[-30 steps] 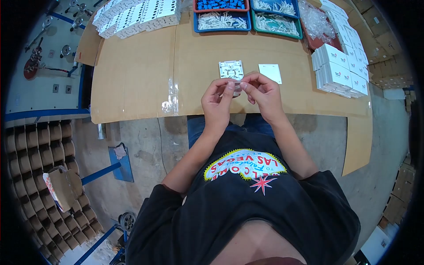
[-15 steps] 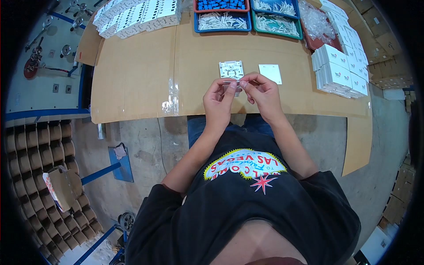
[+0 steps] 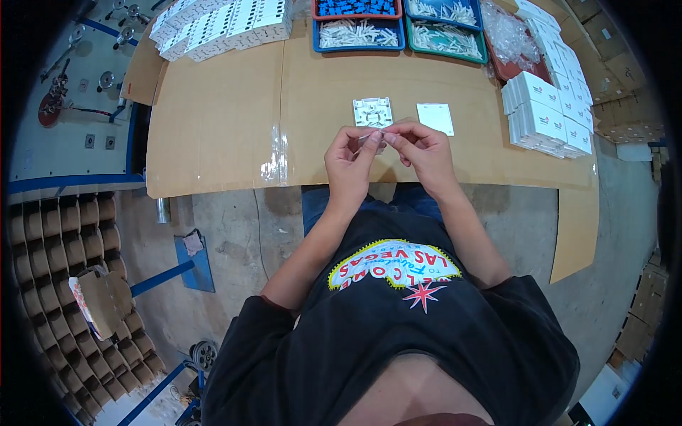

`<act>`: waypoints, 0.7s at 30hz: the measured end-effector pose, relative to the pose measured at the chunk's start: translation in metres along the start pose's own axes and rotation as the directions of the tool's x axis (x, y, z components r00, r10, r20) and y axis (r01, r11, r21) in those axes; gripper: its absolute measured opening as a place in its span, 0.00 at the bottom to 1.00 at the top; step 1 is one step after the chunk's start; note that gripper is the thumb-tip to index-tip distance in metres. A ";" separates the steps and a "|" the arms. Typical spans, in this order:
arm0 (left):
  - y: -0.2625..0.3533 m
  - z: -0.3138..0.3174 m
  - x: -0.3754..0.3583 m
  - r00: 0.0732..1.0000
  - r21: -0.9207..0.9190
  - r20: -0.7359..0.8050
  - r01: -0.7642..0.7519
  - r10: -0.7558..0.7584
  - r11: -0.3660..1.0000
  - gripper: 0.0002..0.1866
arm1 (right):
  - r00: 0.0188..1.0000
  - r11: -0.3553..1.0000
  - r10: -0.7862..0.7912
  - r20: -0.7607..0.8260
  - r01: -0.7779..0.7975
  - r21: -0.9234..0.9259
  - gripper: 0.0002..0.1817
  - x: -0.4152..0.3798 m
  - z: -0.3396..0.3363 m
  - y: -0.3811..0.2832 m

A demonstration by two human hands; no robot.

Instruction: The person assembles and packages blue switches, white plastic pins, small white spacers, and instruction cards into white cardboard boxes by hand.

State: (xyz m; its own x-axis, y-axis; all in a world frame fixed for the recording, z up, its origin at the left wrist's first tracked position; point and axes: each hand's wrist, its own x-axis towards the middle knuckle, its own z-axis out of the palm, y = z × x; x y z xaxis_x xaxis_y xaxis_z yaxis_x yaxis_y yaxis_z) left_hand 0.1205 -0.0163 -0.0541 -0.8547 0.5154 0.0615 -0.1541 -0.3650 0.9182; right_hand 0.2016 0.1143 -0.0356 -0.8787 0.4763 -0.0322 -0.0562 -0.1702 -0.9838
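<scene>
My left hand [image 3: 350, 157] and my right hand [image 3: 424, 150] meet over the near part of the table, thumbs and fingertips pinched together. Between them is a small pale piece [image 3: 380, 133], mostly covered by the fingers, so its kind does not show. Just beyond the fingertips lies a white square frame [image 3: 373, 111] with cut-outs and clips, its near edge partly hidden. To its right, beside my right hand, a plain white square plate [image 3: 435, 118] lies flat.
A blue tray [image 3: 359, 50] and a green tray [image 3: 449, 57] hold small white pieces; a red tray [image 3: 353, 17] holds blue ones. White boxes [image 3: 543, 113] are stacked at right, with a clear plastic bag [image 3: 510, 35] behind. More printed boxes [image 3: 231, 28] stand back left. Cardboard [image 3: 213, 128] covers the table.
Both hands stay almost in place, with a slight shift of the fingers. The small piece has turned and shows less than before.
</scene>
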 end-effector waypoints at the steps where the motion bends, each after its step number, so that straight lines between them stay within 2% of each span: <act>1: 0.000 -0.001 0.000 1.000 0.009 0.010 0.003 -0.003 1.000 0.06 | 1.000 1.000 0.001 -0.001 -0.001 0.000 0.07 0.000 -0.001 0.001; 6: 0.002 -0.002 0.000 0.998 0.047 0.023 0.052 -0.053 0.998 0.06 | 0.998 0.998 0.058 0.016 -0.058 -0.031 0.07 0.001 -0.003 0.001; 8: 0.008 0.000 0.000 0.986 -0.011 0.006 0.169 -0.169 0.986 0.10 | 0.998 0.996 0.062 -0.007 -0.063 -0.056 0.07 0.003 -0.006 0.001; 9: 0.008 0.000 -0.001 0.986 -0.010 0.007 0.169 -0.169 0.986 0.10 | 0.997 0.994 0.066 -0.031 -0.069 -0.081 0.08 0.004 -0.008 0.001; 11: 0.006 -0.003 -0.002 0.995 0.124 -0.006 0.104 -0.104 0.987 0.12 | 0.997 0.994 0.075 -0.022 -0.076 -0.075 0.07 0.003 -0.007 0.003; 13: 0.001 -0.005 -0.001 0.999 0.131 0.016 0.044 -0.046 0.990 0.14 | 0.997 0.994 0.082 -0.012 -0.082 -0.071 0.07 0.002 -0.006 0.002; 15: -0.001 -0.006 0.001 0.999 0.134 0.042 -0.016 0.011 0.991 0.16 | 0.994 0.994 0.104 0.023 -0.105 0.019 0.08 0.001 -0.002 -0.003; 17: 0.001 -0.010 0.003 0.998 -0.081 0.006 0.056 -0.056 0.995 0.20 | 0.997 0.997 0.067 0.037 -0.068 0.033 0.07 0.003 -0.006 -0.003; 18: 0.004 -0.010 0.004 0.998 -0.081 0.006 0.057 -0.057 0.995 0.20 | 0.998 0.998 0.031 0.054 -0.033 0.048 0.07 0.004 -0.008 -0.002; 20: 0.010 -0.010 0.009 0.943 0.000 0.019 0.332 -0.332 0.943 0.27 | 0.999 0.998 -0.023 0.047 0.020 0.061 0.07 0.005 -0.010 0.005; 21: 0.009 -0.016 0.009 0.943 -0.001 0.017 0.331 -0.331 0.944 0.27 | 0.996 0.995 -0.077 0.038 0.074 0.072 0.07 0.005 -0.012 0.008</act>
State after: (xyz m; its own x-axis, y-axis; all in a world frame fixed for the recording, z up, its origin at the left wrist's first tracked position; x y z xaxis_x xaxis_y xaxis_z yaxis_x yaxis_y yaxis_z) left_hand 0.1034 -0.0272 -0.0511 -0.7469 0.6204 -0.2393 -0.4287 -0.1742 0.8865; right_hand 0.2025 0.1256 -0.0455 -0.8890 0.4551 0.0501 -0.1548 -0.1957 -0.9684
